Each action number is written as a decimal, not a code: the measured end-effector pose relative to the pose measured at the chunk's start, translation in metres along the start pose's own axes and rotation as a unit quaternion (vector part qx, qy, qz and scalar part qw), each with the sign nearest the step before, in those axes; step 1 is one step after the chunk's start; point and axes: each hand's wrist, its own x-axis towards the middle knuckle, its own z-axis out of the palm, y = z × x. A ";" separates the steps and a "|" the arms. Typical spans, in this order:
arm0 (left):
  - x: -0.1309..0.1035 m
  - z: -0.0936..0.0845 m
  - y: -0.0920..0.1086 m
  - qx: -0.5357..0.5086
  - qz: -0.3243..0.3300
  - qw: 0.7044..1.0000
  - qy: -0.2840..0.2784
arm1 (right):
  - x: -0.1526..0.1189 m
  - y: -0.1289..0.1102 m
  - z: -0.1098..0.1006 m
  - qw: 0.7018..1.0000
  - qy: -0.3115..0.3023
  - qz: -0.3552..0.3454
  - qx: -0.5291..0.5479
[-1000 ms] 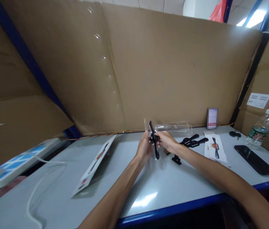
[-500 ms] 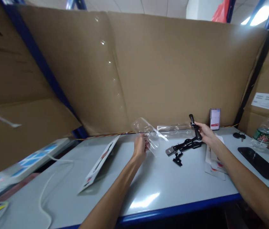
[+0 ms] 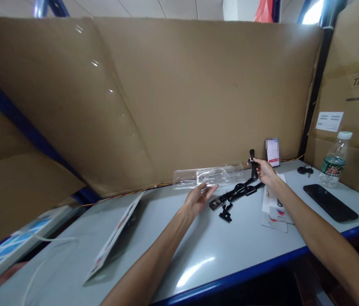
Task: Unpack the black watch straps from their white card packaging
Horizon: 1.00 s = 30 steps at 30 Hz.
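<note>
One second earlier both hands met at mid-surface around a black strap piece and a clear plastic tray. The right hand (image 3: 264,170) has since carried the black strap piece (image 3: 253,163) rightward, above the other black parts (image 3: 238,192). The left hand (image 3: 198,199), fingers now spread, has released the clear plastic tray (image 3: 207,176), which lies against the cardboard wall (image 3: 198,97).

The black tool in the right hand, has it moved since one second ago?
Yes. The black tool went right, from table centre to beside the small card at the cardboard wall, held by the right hand.
</note>
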 end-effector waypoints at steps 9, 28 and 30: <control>0.015 0.005 0.012 0.041 -0.117 0.985 -0.117 | -0.009 0.009 0.009 0.999 -0.023 0.016 -0.037; -0.056 -0.016 -0.021 0.339 0.076 0.893 -0.285 | -0.076 0.076 0.053 0.937 -0.270 -0.098 -0.200; -0.052 -0.017 -0.021 0.348 0.094 0.891 -0.276 | -0.071 0.075 0.051 0.929 -0.271 -0.085 -0.235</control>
